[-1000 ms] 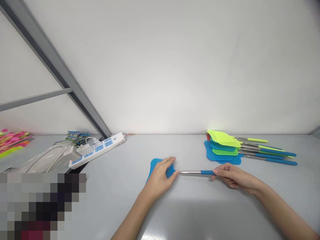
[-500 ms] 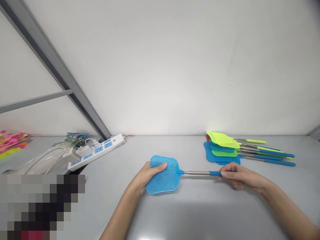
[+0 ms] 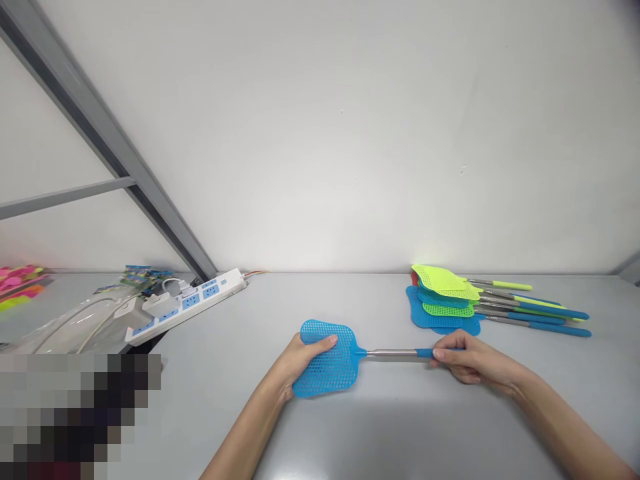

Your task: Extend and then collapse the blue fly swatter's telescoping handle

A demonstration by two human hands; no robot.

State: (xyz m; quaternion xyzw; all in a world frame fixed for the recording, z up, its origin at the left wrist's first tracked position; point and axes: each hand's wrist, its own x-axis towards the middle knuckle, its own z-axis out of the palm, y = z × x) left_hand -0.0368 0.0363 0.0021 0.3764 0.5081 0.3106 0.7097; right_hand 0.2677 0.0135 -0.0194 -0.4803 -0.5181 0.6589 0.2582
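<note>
A blue fly swatter with a perforated head and a metal shaft lies level between my two hands, above the table. My left hand grips the left edge of its head, thumb on top and fingers hidden beneath. At the other end, my right hand is closed round the blue handle, whose far end is covered by the fingers. Behind my right hand lies a pile of fly swatters with yellow-green and blue heads, their handles pointing right.
A white power strip with plugs in it sits at the left, close to a clear plastic bag. Pink and yellow items lie at the far left. The grey table meets a white wall, with a metal frame at left.
The held swatter has come slightly lower in view, its head turned a little. My right hand has shifted slightly left along with the handle. Both grips stay the same.
</note>
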